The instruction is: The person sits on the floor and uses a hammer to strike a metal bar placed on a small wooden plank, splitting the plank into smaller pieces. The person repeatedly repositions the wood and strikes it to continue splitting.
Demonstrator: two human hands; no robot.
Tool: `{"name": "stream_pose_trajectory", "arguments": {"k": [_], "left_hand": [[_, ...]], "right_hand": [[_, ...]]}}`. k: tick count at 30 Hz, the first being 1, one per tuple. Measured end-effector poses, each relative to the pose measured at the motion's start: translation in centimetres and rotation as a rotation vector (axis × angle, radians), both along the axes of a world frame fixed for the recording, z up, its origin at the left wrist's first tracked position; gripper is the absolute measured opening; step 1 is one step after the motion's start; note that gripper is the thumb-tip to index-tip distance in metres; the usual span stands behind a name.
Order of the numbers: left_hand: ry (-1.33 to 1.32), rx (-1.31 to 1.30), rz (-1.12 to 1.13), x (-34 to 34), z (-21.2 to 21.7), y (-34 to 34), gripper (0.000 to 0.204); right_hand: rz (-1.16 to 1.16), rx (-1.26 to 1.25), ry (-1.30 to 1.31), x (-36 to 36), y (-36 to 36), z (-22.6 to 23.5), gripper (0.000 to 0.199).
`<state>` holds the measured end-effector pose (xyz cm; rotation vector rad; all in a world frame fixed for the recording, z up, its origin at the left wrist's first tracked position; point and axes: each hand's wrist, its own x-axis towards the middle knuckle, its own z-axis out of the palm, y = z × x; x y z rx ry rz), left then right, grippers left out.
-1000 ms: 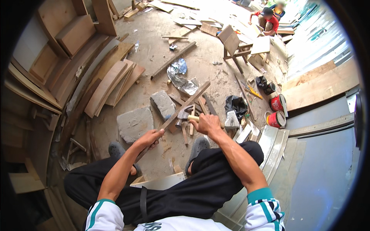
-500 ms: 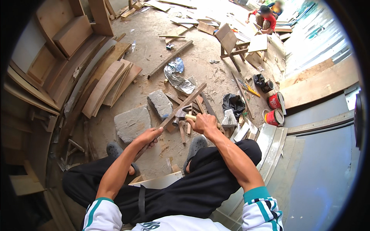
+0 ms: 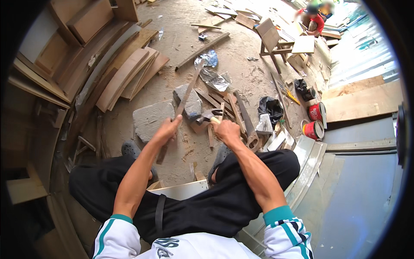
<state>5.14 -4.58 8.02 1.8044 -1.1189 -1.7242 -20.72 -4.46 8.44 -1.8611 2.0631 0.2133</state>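
My left hand (image 3: 169,129) is closed round a long, thin wooden strip (image 3: 191,87), which slants away from me to the upper right. The strip's far end reaches past two grey stone-like blocks, a wide flat one (image 3: 152,119) and a smaller one (image 3: 189,103) partly behind the strip. In my right hand (image 3: 227,131) is a claw hammer (image 3: 210,115), gripped by its pale handle close to the metal head. Hammer and strip are apart. Beside my right hand a handsaw (image 3: 246,117) lies on the ground among thin wood offcuts (image 3: 224,108).
Curved boards (image 3: 123,80) are stacked at the left. Crumpled foil (image 3: 215,80) lies ahead. Red cans (image 3: 313,129), a black plastic bag (image 3: 268,107) and a yellow tool (image 3: 290,95) stand or lie at the right. Two people (image 3: 317,19) crouch beyond a wooden chair (image 3: 269,39).
My left hand has swung the strip's far end to the left, away from the hammer. The hammer stays in my right hand. The saw's handle now shows, and the view has shifted slightly.
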Motion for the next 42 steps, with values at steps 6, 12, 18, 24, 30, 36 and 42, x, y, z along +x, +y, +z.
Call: {"name": "stream_pose_trajectory", "arguments": {"k": [6, 12, 18, 24, 30, 36, 42], "left_hand": [[-0.010, -0.088, 0.206, 2.7, -0.1, -0.4, 0.041], [0.179, -0.086, 0.317, 1.2, 1.3, 0.2, 0.032], [0.215, -0.092, 0.248, 0.0, 2.5, 0.6, 0.035], [0.247, -0.109, 0.228, -1.0, 2.4, 0.8, 0.027], [0.216, -0.072, 0.196, -1.4, 3.0, 1.0, 0.025], [0.180, -0.078, 0.174, -1.4, 2.2, 1.5, 0.021], [0.193, -0.111, 0.123, -1.3, 1.4, 1.7, 0.021]], "right_hand": [[0.220, -0.154, 0.120, -2.3, 0.6, 0.6, 0.065], [0.498, -0.456, -0.015, -3.2, 1.5, 1.6, 0.059], [0.679, -0.546, -0.133, -2.2, 1.7, 3.8, 0.055], [0.776, -0.566, -0.191, -1.8, 1.9, 4.4, 0.055], [0.777, -0.544, -0.163, -2.5, 1.9, 3.8, 0.056], [0.787, -0.428, -0.191, -2.4, 2.2, 3.4, 0.062], [0.851, -0.295, -0.204, -2.1, 2.8, 3.6, 0.060]]}}
